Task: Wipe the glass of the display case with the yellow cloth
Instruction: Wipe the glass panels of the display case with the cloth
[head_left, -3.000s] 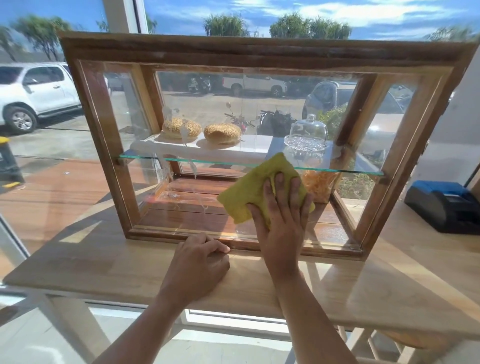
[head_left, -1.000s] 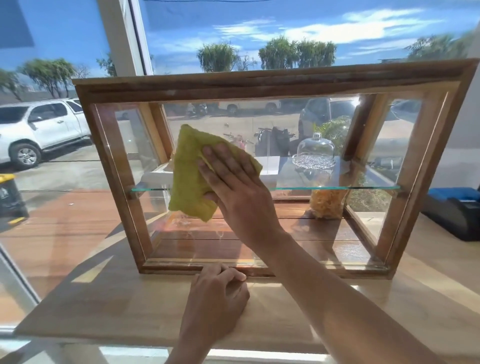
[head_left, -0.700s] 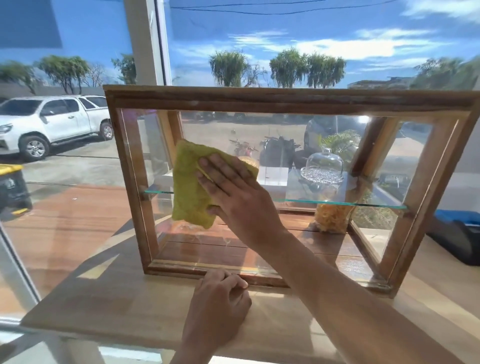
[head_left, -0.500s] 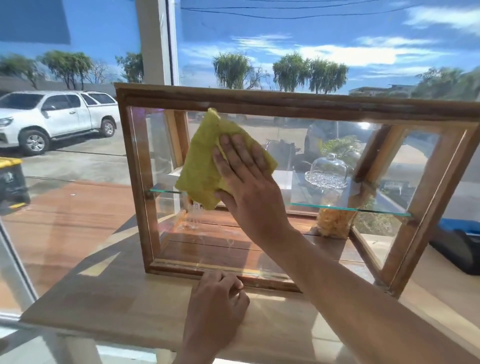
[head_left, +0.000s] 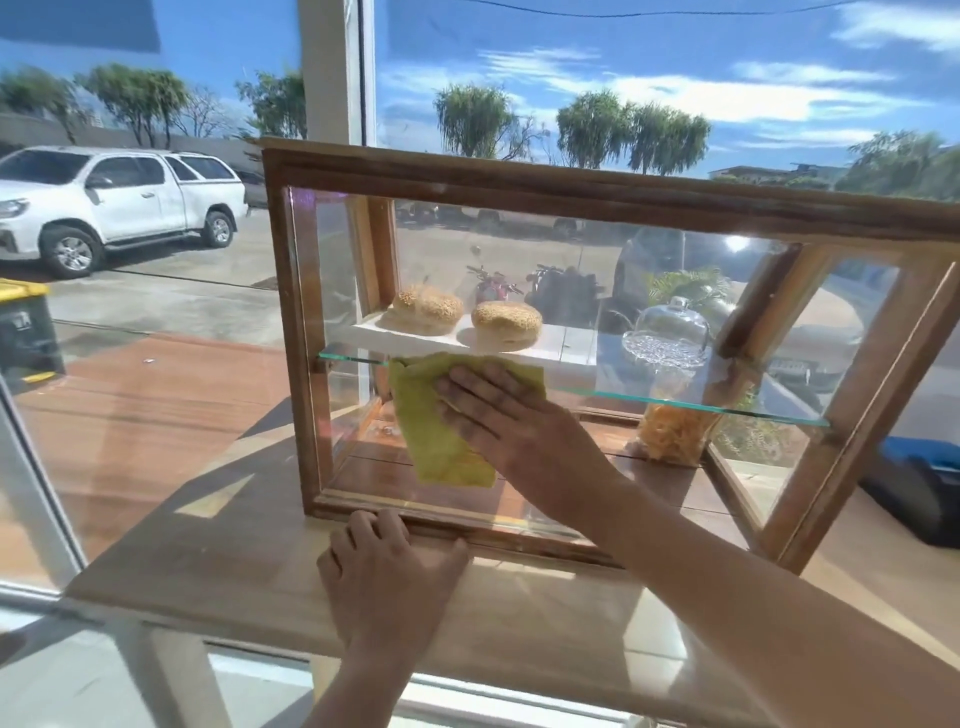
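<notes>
A wooden-framed display case (head_left: 597, 195) with a glass front (head_left: 597, 291) stands on the wooden table (head_left: 234, 561). My right hand (head_left: 514, 415) lies flat with straight fingers, pressing the yellow cloth (head_left: 431, 436) against the lower left part of the glass, at the level of the inner glass shelf (head_left: 727, 408). My left hand (head_left: 384, 571) rests on the table with curled fingers against the bottom rail of the case frame. It holds nothing.
Inside the case are two round breads (head_left: 506, 322) on a white board, a glass dome (head_left: 672, 327) and a bag of yellow snacks (head_left: 670, 434). A dark blue device (head_left: 914, 493) sits on the table at the right. A large window stands behind.
My right hand has slid the cloth down the glass from the upper left part to the lower left part. The two breads have come into sight above it. My left hand stays by the frame.
</notes>
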